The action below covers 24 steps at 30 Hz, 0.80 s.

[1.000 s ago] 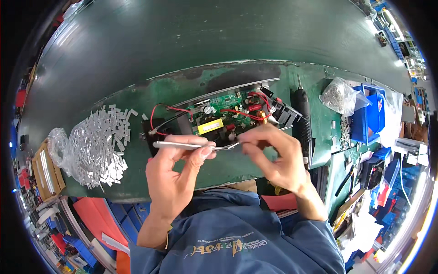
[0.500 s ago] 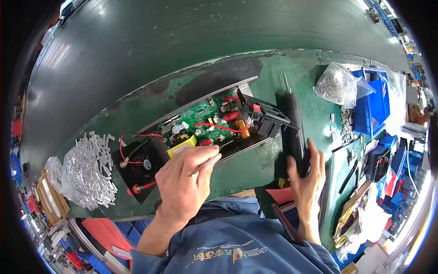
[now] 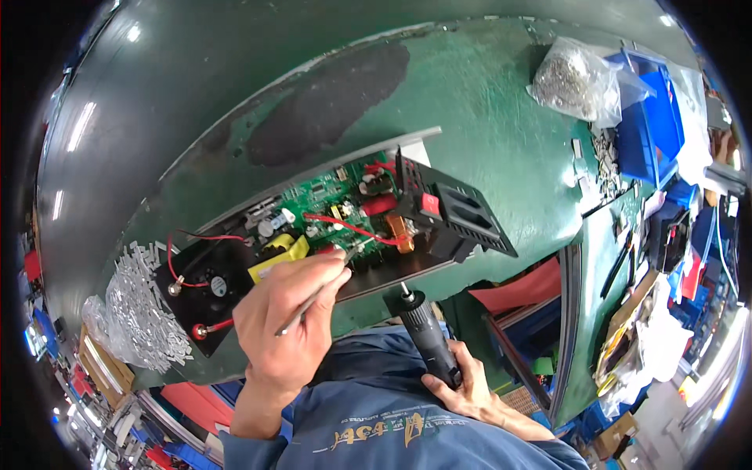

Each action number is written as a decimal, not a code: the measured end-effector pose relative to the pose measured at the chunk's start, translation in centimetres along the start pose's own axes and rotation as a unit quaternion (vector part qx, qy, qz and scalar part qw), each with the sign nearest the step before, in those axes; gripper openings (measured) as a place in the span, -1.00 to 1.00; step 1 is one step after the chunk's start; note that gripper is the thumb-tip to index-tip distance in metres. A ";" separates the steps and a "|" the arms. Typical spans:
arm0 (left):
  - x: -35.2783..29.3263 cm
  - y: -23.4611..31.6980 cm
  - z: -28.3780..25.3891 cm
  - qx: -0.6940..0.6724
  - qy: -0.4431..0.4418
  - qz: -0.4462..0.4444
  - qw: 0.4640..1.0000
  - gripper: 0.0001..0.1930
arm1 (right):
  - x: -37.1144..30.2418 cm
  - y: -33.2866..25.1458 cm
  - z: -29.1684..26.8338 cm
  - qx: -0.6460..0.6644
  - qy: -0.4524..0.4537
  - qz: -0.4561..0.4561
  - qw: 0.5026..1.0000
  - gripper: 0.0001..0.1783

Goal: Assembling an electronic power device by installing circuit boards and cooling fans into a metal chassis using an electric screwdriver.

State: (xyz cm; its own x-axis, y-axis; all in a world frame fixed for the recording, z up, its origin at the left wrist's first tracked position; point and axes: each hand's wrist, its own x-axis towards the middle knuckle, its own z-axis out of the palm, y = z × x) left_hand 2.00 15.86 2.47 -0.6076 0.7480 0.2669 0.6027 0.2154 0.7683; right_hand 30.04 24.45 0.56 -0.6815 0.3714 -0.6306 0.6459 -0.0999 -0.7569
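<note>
My left hand (image 3: 283,325) pinches slim metal tweezers (image 3: 299,312), whose tips reach over the near side of an open metal case (image 3: 392,274). A green circuit board (image 3: 317,190) with coils, capacitors and red wires lies inside that case. My right hand (image 3: 468,384) is wrapped round a black electric screwdriver (image 3: 424,333), its bit pointing up toward the case's near edge, apart from it. A black end panel (image 3: 474,211) with a red switch and sockets leans tilted at the case's right end. Another black panel (image 3: 188,274), with red terminal wires, lies at the left end.
A heap of small silvery pieces (image 3: 149,313) in a clear bag lies at the left. At the far right stand a bag of small metal parts (image 3: 576,78) and a blue bin (image 3: 646,125). Below the bench's front edge, an open drawer (image 3: 521,321) shows red material.
My right hand has brought the screwdriver from the right of the case to its near side, close to my body. The left hand keeps its tweezers over the case. The view has shifted.
</note>
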 end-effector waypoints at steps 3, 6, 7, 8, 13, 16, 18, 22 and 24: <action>0.5 -0.1 0.0 0.038 0.002 0.041 0.998 -0.71 | 0.3 1.5 -0.1 0.010 0.008 -0.103 0.995 -0.43; 0.7 -0.2 0.0 0.045 -0.005 0.069 0.997 -0.72 | 0.4 3.0 0.3 0.030 0.018 -0.135 0.990 -0.35; 0.8 -0.1 0.0 0.053 -0.007 0.073 0.996 -0.73 | 0.3 2.9 0.4 0.033 0.020 -0.132 0.990 -0.35; 0.7 -0.2 0.0 0.053 -0.009 0.075 0.996 -0.73 | 0.4 2.8 0.4 0.039 0.022 -0.131 0.990 -0.36; 0.6 -0.2 -0.1 0.043 -0.017 0.071 0.996 -0.73 | 0.2 2.3 0.4 0.023 0.025 -0.126 0.991 -0.40; 0.6 -0.2 -0.3 0.039 -0.022 0.063 0.997 -0.74 | 0.0 1.9 0.4 0.001 0.038 -0.120 0.992 -0.43; 0.6 -0.2 -0.3 0.037 -0.022 0.057 0.997 -0.74 | 0.1 1.6 0.2 -0.013 0.031 -0.113 0.993 -0.44; 0.9 0.1 -0.4 0.033 -0.034 0.042 0.998 -0.77 | 0.3 1.6 0.2 -0.012 0.022 -0.116 0.993 -0.43; 1.0 0.0 -0.5 0.033 -0.038 0.044 0.998 -0.78 | 0.4 1.8 0.8 0.024 0.024 -0.123 0.992 -0.38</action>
State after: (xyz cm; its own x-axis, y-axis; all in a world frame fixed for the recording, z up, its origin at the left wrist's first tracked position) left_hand 1.08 16.30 3.06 -0.5122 0.8104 0.2843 0.6856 0.1865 0.7036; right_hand 30.66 23.72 -1.20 -0.7985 0.4341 -0.4171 0.4437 -0.0438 -0.8951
